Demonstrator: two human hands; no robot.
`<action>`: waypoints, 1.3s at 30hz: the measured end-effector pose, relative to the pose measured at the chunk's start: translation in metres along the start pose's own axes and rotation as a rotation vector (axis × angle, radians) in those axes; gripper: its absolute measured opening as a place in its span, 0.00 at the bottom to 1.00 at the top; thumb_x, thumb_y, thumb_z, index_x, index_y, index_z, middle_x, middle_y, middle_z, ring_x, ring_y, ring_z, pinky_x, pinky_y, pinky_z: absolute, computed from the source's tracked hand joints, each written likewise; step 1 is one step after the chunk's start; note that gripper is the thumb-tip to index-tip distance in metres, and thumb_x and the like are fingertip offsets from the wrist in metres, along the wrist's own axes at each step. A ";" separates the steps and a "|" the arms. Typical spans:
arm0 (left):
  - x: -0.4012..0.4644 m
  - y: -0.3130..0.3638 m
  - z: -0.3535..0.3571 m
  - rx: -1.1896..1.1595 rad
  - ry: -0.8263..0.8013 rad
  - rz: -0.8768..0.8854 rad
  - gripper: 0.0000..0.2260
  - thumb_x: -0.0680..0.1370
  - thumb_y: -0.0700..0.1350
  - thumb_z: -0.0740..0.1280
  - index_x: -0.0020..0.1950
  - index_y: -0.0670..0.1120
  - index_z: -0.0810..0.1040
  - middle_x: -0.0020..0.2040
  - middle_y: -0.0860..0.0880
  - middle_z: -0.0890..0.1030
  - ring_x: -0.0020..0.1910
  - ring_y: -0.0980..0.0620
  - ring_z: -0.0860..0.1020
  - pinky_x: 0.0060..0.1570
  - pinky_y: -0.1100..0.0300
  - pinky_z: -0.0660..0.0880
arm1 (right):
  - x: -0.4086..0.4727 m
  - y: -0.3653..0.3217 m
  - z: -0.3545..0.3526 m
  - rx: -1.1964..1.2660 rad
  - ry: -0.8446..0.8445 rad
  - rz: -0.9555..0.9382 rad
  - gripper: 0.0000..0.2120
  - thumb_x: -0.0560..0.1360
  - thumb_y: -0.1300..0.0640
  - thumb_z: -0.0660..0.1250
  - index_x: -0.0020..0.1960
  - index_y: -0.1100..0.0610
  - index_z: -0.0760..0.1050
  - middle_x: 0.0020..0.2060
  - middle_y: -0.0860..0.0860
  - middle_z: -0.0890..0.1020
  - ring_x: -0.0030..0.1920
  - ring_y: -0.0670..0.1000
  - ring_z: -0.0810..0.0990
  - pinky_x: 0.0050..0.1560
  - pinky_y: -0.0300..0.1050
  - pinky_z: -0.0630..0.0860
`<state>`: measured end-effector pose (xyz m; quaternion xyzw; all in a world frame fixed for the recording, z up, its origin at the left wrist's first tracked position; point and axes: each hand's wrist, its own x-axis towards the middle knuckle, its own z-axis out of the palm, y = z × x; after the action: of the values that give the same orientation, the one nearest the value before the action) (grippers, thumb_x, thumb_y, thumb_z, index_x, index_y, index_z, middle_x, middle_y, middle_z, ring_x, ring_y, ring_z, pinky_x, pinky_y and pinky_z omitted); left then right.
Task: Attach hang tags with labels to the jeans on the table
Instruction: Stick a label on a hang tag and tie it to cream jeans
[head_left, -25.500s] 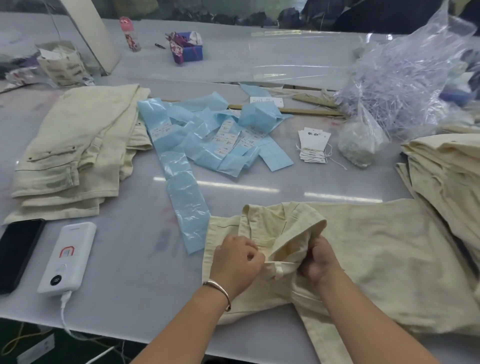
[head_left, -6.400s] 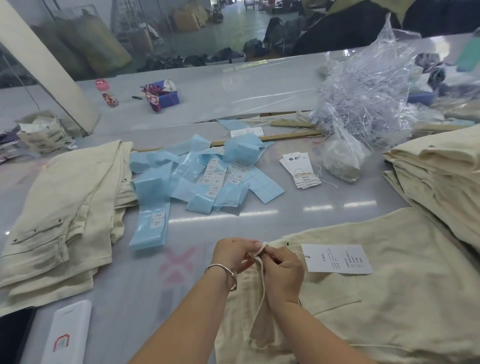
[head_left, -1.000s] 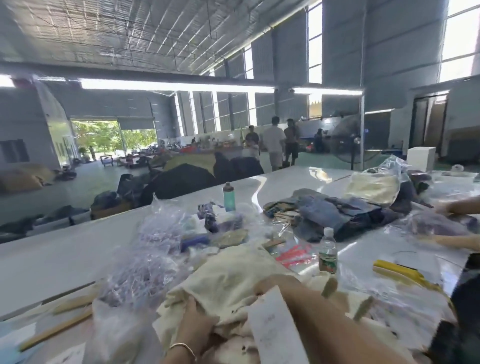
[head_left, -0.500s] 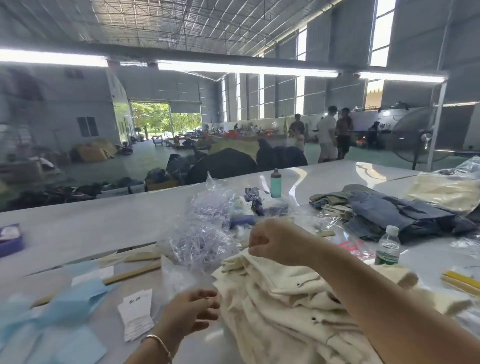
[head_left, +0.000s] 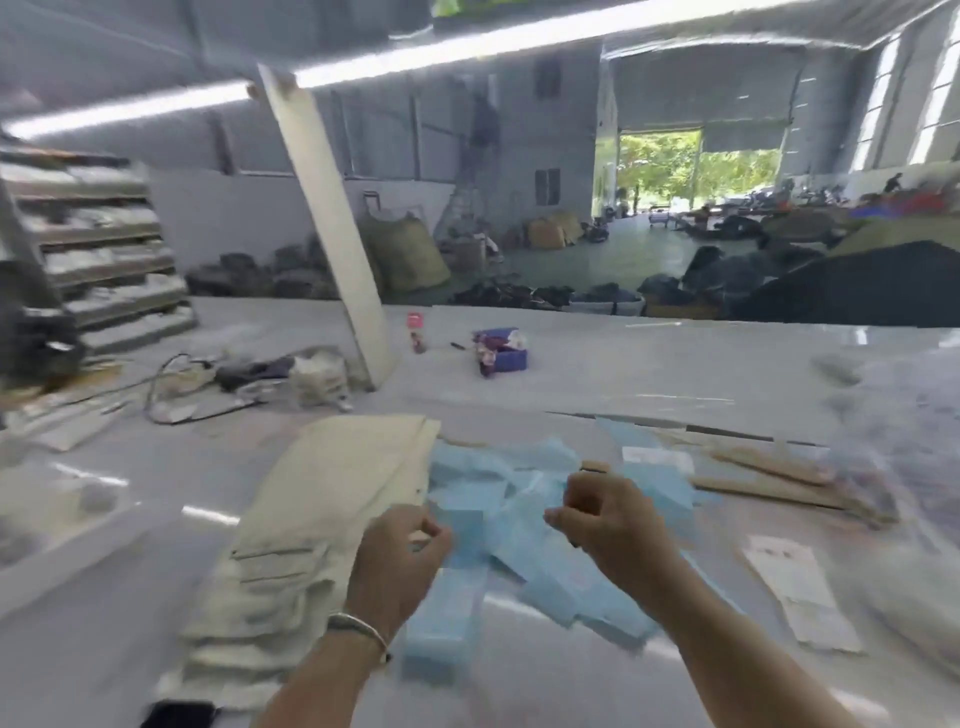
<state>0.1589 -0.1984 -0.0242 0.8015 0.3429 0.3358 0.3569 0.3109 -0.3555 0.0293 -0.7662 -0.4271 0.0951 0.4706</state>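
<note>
A stack of folded cream jeans (head_left: 332, 519) lies on the table left of centre. A heap of light blue label sleeves (head_left: 524, 499) is spread beside it in the middle. White hang tags (head_left: 795, 587) lie to the right. My left hand (head_left: 400, 561) hovers over the near edge of the blue heap, fingers loosely curled, and I see nothing in it. My right hand (head_left: 608, 525) hovers over the heap's right part, fingers also curled and empty as far as the blur shows.
A dark phone (head_left: 179, 716) lies at the near edge. Wooden sticks (head_left: 769, 478) and a clear plastic bag (head_left: 909, 441) lie at the right. A slanted white post (head_left: 332, 234), a small bottle (head_left: 415, 332) and a blue box (head_left: 501, 353) stand further back.
My view has swung left from the jeans pile on the right to the blue sleeves. My right hand left that pile, and both hands now hover over the blue heap.
</note>
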 end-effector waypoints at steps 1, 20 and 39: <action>0.014 -0.036 -0.019 0.124 0.035 0.000 0.09 0.67 0.51 0.69 0.33 0.46 0.79 0.38 0.50 0.81 0.41 0.52 0.78 0.45 0.58 0.70 | 0.013 -0.002 0.044 0.043 -0.020 0.017 0.19 0.67 0.66 0.70 0.26 0.54 0.63 0.23 0.47 0.66 0.26 0.44 0.62 0.30 0.42 0.60; 0.165 -0.236 -0.041 1.009 -0.302 -0.208 0.19 0.77 0.48 0.62 0.66 0.46 0.65 0.61 0.43 0.76 0.60 0.41 0.74 0.54 0.52 0.72 | 0.127 0.031 0.349 0.332 -0.124 0.592 0.09 0.72 0.62 0.68 0.37 0.58 0.69 0.32 0.55 0.77 0.32 0.51 0.74 0.31 0.42 0.71; 0.174 -0.270 -0.140 0.451 -0.019 -0.492 0.24 0.78 0.61 0.61 0.56 0.41 0.78 0.55 0.40 0.79 0.57 0.39 0.75 0.57 0.51 0.72 | 0.161 0.020 0.344 1.113 -0.304 0.684 0.14 0.70 0.65 0.72 0.56 0.63 0.81 0.48 0.61 0.85 0.46 0.58 0.85 0.42 0.49 0.82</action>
<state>0.0590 0.1245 -0.1172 0.7565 0.5884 0.1476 0.2443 0.2333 -0.0190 -0.1311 -0.4795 -0.1088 0.5518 0.6736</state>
